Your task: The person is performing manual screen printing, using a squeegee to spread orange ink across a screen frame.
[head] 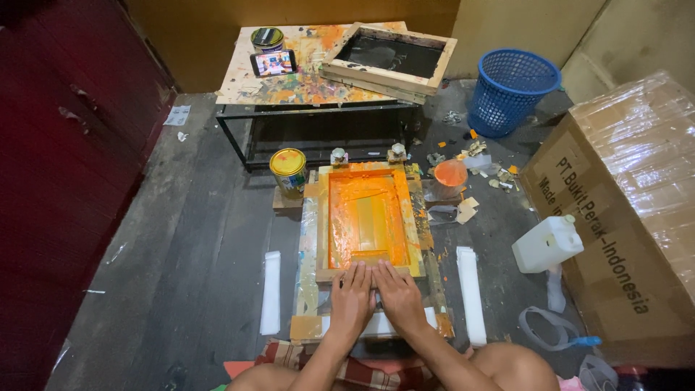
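A wooden printing frame [368, 221], its mesh flooded with orange ink, is seen lying flat on the floor in the centre of the frame, hinged at its far end by two clamps [368, 154]. Both hands are laid flat on its near rail: the left hand [352, 298] and right hand [397, 295] sit side by side, touching, with the fingers [355, 274] stretched forward and spread narrowly, pressing rather than gripping anything. If the pressure is applied unevenly, the frame could be shifted on its base and the print smeared; wet ink near the rail could also be picked up on the fingertips and carried elsewhere. A yellow-lidded tin [288, 171] stands just beside the frame's upper left corner, and an orange cup [450, 174] near its upper right; either could be knocked and spilled by a careless elbow. A white jug [546, 243] is placed well apart at the right, beside a large cardboard box [622, 217].
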